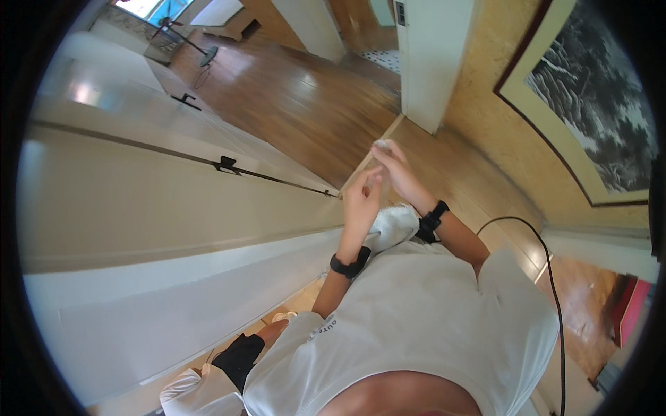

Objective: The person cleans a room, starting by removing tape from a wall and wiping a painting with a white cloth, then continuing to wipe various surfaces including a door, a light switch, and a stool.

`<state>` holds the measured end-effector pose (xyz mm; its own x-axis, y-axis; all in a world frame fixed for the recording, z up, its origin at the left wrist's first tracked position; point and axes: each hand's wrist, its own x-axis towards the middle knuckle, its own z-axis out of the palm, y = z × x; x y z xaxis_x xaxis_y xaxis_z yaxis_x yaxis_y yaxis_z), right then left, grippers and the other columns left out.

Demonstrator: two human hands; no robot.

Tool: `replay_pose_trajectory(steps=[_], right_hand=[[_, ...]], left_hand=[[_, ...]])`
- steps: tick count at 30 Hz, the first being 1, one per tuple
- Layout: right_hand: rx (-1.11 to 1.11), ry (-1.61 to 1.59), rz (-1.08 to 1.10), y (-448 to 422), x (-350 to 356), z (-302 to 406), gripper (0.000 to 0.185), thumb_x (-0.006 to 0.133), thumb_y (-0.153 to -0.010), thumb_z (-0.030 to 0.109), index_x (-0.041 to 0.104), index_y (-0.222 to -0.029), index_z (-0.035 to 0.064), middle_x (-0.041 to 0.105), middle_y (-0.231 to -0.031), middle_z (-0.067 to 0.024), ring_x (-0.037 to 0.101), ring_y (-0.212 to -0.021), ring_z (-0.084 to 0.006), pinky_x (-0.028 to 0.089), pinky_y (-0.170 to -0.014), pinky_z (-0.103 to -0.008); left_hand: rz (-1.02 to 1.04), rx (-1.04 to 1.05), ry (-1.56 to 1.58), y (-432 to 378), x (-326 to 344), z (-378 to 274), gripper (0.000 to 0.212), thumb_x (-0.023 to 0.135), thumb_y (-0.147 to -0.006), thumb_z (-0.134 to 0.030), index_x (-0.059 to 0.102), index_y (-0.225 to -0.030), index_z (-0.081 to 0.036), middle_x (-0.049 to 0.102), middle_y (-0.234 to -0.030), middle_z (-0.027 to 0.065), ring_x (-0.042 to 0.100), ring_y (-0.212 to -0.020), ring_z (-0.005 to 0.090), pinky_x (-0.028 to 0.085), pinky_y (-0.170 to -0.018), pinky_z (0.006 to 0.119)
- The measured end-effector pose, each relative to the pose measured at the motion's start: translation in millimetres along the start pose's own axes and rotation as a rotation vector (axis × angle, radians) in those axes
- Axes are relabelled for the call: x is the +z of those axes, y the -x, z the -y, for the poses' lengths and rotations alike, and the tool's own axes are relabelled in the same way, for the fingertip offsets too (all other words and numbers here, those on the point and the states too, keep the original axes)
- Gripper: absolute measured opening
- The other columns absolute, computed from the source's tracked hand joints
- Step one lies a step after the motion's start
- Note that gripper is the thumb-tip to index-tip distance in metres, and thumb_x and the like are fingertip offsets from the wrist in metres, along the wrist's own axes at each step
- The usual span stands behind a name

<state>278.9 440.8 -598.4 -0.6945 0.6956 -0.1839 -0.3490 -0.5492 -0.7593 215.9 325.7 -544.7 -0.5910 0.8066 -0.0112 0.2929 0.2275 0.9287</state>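
Note:
My left hand [362, 200] is raised in front of my chest, its fingers bent and the thumb close to them; whether it grips anything cannot be told. Just to its right, and farther forward, my right hand [399, 169] has its fingertips closed on a small whitish, partly see-through thing [382, 143]. The two hands are close together. Something faint and translucent seems to lie between them. Below the hands, a white fluffy cloth [396, 224] hangs against my shirt front. Each wrist wears a black strap.
White cabinet doors [156, 197] with black latches run along the left. Ahead, a floor strip [372, 156] meets a wooden floor with a standing fan [205, 52]. A framed landscape picture [598, 104] hangs at right. A black cable [554, 291] loops beside me. Another person [239, 359] is at lower left.

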Motion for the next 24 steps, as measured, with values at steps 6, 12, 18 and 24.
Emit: replay_pose_trajectory(steps=[6,12,18,24], right_hand=[[-0.101,0.054,-0.021,3.4,-9.9,18.8,0.027,0.065,-0.091,0.014,0.047,-0.111,0.0120,0.050,-0.102,-0.0003,0.053,-0.087,-0.0094,0.053,-0.075,-0.0336],[-0.187,0.108,0.206,6.9,19.3,12.4,0.028,0.059,-0.095,0.014,0.046,-0.119,0.0106,0.049,-0.108,-0.0027,0.052,-0.094,-0.0103,0.050,-0.083,-0.0322],[-0.049,0.543,0.340,21.3,31.8,2.2,0.018,0.053,-0.098,0.019,0.059,-0.093,0.0029,0.054,-0.069,-0.0014,0.055,-0.064,-0.0115,0.044,-0.055,-0.0304],[-0.332,0.861,0.174,6.4,19.8,2.3,0.034,0.054,-0.098,0.023,0.055,-0.077,-0.0030,0.048,-0.060,-0.0148,0.049,-0.054,-0.0144,0.040,-0.052,-0.0330]], left_hand=[[-0.016,0.001,-0.008,2.0,2.3,19.9,0.015,0.061,-0.093,-0.015,0.063,-0.094,0.000,0.062,-0.069,0.0056,0.049,-0.055,0.0086,0.040,-0.051,0.027],[0.031,-0.023,0.055,7.2,5.7,27.7,0.017,0.056,-0.095,-0.015,0.062,-0.090,0.000,0.060,-0.068,0.0032,0.054,-0.060,0.0093,0.043,-0.055,0.026],[-0.153,-0.014,0.223,4.1,-16.1,33.2,0.018,0.053,-0.097,-0.013,0.062,-0.090,0.001,0.058,-0.069,0.0007,0.052,-0.060,0.0084,0.042,-0.056,0.025],[0.065,-0.130,0.295,17.9,-18.8,31.9,0.019,0.052,-0.099,-0.014,0.065,-0.100,0.000,0.053,-0.067,-0.0004,0.049,-0.061,0.0066,0.040,-0.056,0.022]])
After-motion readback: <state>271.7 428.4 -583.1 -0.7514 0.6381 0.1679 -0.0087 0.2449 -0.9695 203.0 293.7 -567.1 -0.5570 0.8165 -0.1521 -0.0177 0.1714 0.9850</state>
